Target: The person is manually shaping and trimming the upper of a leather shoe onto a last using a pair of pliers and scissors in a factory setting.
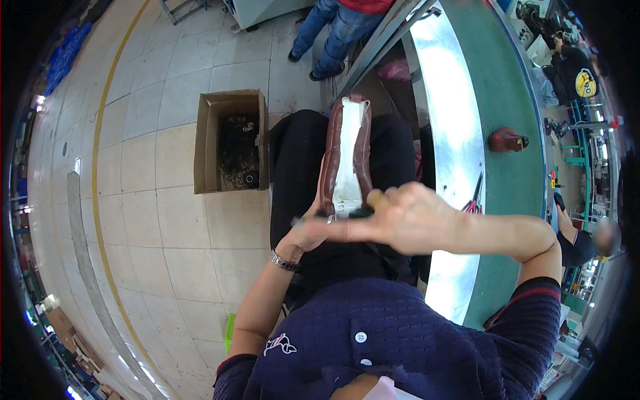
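Note:
A brown leather shoe upper point(361, 150) rests sole side up over my lap, its toe pointing away from me. A long white insole point(348, 153) runs down its middle, with the brown edges folded around it. My left hand point(308, 230) grips the near end of the shoe from the left and below. Across that same end lies my right hand point(410, 217), closed around a small tool. Only a yellowish bit and a dark part of the tool show, and motion blurs it, so its kind is unclear. The thumb side of the right hand reaches close to my left hand.
To the left, an open cardboard box point(200, 150) with dark scraps stands on the tiled floor. At right runs a green bench point(503, 193) with a metal edge strip point(457, 133). Red-handled scissors point(473, 205) and a dark red object point(508, 140) lie there. A person point(340, 30) stands ahead.

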### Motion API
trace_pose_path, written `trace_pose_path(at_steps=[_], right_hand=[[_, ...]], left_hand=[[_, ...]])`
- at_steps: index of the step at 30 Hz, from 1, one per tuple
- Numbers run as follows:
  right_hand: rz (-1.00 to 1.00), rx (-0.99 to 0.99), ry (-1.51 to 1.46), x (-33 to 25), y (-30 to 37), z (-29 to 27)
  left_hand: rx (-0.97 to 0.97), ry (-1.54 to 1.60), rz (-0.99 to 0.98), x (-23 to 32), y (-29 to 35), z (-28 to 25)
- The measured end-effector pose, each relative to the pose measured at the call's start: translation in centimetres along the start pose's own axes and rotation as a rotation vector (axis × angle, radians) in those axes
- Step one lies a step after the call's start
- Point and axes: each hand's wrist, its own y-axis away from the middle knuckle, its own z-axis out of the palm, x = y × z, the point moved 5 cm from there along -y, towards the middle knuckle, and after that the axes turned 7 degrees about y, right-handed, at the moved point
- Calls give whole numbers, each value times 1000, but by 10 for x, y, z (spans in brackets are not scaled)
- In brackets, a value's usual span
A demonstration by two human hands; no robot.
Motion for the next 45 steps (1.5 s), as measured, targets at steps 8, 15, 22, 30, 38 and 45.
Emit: trace_pose_path(at_steps=[8,15,22,30,38,45], right_hand=[[139,-100,-39,-9,8,14],[216,26,-64,12,22,36],[238,59,-98,34,6,27],[600,389,-525,79,55,23],[845,513,-1682,60,130,85],[725,216,-1933,24,112,119]], left_hand=[[54,-447,-118,-3,-3,0],[100,-758,-187,2,-9,18],[20,-824,-204,11,-9,4],[296,-364,-54,59,-67,64],[59,-785,63,39,-56,88],[-180,-1056,136,14,-59,22]])
